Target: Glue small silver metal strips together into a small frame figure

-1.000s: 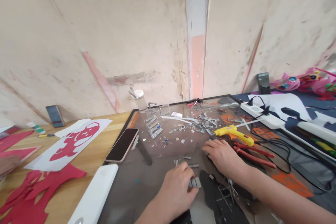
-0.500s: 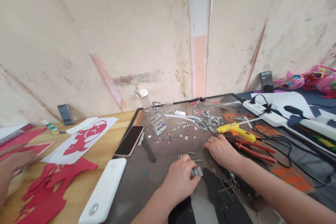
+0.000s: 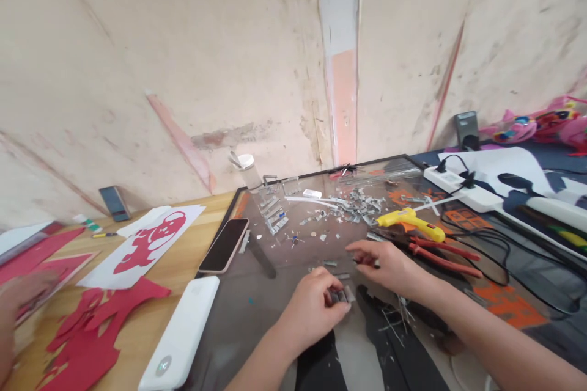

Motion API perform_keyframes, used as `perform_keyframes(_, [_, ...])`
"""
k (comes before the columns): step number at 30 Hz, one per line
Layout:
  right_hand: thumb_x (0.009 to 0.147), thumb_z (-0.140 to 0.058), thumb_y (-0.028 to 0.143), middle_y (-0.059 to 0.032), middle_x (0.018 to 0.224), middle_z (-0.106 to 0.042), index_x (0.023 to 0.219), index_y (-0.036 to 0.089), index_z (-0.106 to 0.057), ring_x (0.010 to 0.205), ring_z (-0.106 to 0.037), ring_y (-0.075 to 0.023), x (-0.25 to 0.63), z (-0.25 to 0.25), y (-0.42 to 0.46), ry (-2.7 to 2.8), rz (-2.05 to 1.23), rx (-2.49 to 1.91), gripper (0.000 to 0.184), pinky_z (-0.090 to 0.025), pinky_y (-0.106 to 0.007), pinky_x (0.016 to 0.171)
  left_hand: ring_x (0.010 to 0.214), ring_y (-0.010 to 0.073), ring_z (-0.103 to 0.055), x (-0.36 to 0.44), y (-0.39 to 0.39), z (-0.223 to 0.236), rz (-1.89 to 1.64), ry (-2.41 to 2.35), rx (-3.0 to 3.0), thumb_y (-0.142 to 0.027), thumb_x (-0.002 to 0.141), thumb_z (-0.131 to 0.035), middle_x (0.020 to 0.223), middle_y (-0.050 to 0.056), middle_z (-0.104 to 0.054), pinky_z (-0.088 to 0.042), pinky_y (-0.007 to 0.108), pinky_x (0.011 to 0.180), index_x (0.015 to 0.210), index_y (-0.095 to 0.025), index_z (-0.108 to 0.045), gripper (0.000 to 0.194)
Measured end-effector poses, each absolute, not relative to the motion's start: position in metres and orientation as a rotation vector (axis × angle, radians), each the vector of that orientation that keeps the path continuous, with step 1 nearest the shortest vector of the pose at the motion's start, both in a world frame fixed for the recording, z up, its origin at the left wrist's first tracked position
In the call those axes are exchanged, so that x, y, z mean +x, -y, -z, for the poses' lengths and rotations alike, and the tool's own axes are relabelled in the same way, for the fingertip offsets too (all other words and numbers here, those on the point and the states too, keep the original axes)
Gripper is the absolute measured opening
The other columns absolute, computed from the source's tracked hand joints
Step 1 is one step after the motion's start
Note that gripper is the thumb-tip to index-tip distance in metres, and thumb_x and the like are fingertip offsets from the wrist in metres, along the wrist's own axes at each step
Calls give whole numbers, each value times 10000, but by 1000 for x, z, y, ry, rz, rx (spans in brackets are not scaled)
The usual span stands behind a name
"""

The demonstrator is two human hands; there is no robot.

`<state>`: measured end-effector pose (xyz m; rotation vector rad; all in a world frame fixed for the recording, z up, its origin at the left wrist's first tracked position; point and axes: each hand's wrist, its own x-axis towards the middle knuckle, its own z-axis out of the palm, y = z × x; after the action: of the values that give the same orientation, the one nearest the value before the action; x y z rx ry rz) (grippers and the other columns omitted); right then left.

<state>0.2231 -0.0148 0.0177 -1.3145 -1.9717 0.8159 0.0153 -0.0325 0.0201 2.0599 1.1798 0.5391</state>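
My left hand [image 3: 316, 308] is curled on a small stack of grey staple strips [image 3: 342, 295], pressing them against the glass sheet [image 3: 275, 311]. Just to its right, my right hand [image 3: 385, 264] hovers over the glass with thumb and forefinger pinched on a small dark piece that I cannot make out. Several loose staple strips [image 3: 355, 208] lie scattered farther back on the glass. The yellow glue gun [image 3: 410, 222] and red-handled pliers [image 3: 440, 256] lie right beyond my right hand.
A phone [image 3: 224, 244] and a white power bank [image 3: 181, 330] lie at the glass's left edge. Red paper cut-outs [image 3: 96, 324] cover the wooden table on the left, where another person's hand [image 3: 18, 299] shows. A white power strip [image 3: 463, 190] with black cables sits at right.
My right hand has lifted off the glass and pinched its fingers on a small piece. My left hand has kept its hold on the staple stack. The view shifted slightly.
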Motion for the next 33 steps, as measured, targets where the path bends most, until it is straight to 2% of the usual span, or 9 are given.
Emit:
perform_keyframes(3, [730, -607, 192, -3, 792, -694, 902, 171, -620, 713, -656, -141, 220, -26, 20, 1636, -1308, -1134, 174, -501, -273, 688, 607, 100, -519, 16, 32, -19, -609, -1145, 1873, -198, 676, -645, 772, 6, -570, -415, 220, 580, 810, -142, -640, 146])
perform_keyframes(5, [710, -680, 253, -13, 807, -706, 850, 164, -610, 713, -672, -142, 219, -30, 23, 1429, -1502, -1020, 180, -511, -280, 696, 610, 104, -522, 17, 31, -20, -639, -1114, 1708, -207, 683, -645, 735, 8, -587, -420, 223, 580, 831, -130, -627, 168])
perform_keyframes(8, [676, -744, 277, -23, 826, -716, 845, 164, -623, 691, -676, -133, 220, -32, 23, 1255, -1630, -905, 237, -514, -264, 660, 615, 104, -526, 17, 31, -22, -672, -1044, 1507, -221, 686, -666, 714, 13, -607, -430, 229, 593, 872, -112, -614, 222])
perform_keyframes(12, [665, -764, 280, -13, 796, -725, 891, 180, -677, 683, -663, -117, 222, -29, 22, 1228, -1637, -827, 262, -510, -244, 640, 646, 111, -529, 15, 30, -25, -747, -901, 1439, -270, 699, -687, 788, 39, -621, -458, 243, 606, 950, -111, -632, 302])
perform_keyframes(17, [663, -752, 347, -14, 751, -714, 819, 176, -699, 667, -637, -132, 224, -30, 22, 1434, -1378, -981, 238, -517, -263, 647, 667, 113, -529, 14, 32, -26, -804, -885, 1514, -269, 708, -682, 839, 41, -590, -465, 231, 592, 939, -130, -662, 271])
perform_keyframes(22, [792, -632, 257, -27, 758, -684, 782, 193, -668, 716, -627, -148, 222, -36, 28, 1835, -689, -1047, 74, -506, -256, 662, 694, 117, -541, 15, 35, -29, -840, -995, 1710, -205, 706, -659, 853, 35, -585, -449, 222, 622, 927, -144, -676, 230])
perform_keyframes(26, [873, -530, 203, -63, 827, -699, 905, 214, -677, 760, -639, -156, 218, -31, 33, 2059, -204, -893, 151, -520, -278, 696, 683, 116, -537, 17, 37, -33, -852, -1053, 1773, -165, 706, -637, 820, 25, -581, -439, 220, 635, 910, -145, -678, 209])
perform_keyframes(29, [880, -515, 180, -65, 845, -708, 960, 218, -669, 772, -647, -158, 215, -27, 36, 2094, -93, -856, 177, -531, -281, 708, 690, 120, -531, 18, 37, -34, -858, -1061, 1810, -149, 701, -628, 802, 21, -578, -434, 219, 646, 893, -148, -682, 199])
perform_keyframes(33, [874, -503, 144, -65, 881, -697, 1004, 214, -650, 797, -644, -151, 213, -25, 37, 2111, -163, -809, 208, -538, -265, 714, 677, 118, -516, 18, 35, -34, -882, -1060, 1804, -155, 702, -621, 791, 20, -566, -428, 218, 633, 888, -143, -679, 195])
